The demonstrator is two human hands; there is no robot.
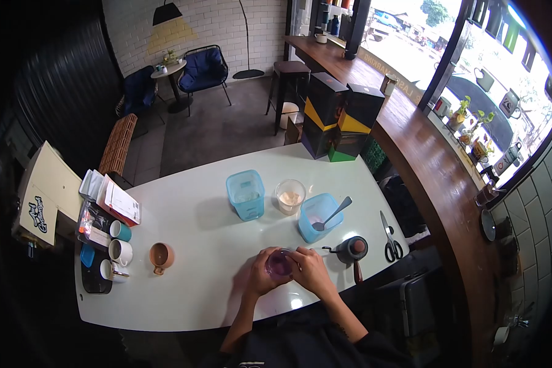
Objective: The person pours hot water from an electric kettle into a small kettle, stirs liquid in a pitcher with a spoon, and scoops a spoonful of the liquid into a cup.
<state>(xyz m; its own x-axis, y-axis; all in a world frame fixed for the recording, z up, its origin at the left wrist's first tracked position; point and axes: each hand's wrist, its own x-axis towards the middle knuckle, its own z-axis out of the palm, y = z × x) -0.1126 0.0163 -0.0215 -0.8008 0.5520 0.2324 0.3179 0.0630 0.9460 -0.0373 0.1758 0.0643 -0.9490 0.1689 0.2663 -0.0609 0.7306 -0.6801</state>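
My left hand (261, 273) is wrapped round a small see-through purple cup (278, 264) near the front edge of the white table. Curled fingers of my right hand (310, 268) grip the cup's right rim; whether they also pinch something small is hidden. Beyond the cup stands a light blue container (311, 229) with a spoon (336, 211) leaning in it. Left of that are a clear cup (290, 197) with pale contents and a taller blue container (246, 195). A dark hand grinder (353, 248) with a brown knob sits right of my right hand.
Scissors (390, 238) lie at the table's (184, 224) right edge. A brown cup (161, 257) stands at left, by a dark tray (96, 279) with several mugs. Black boxes (342, 113) stand at the far right corner. A wooden counter (411, 135) runs along the window.
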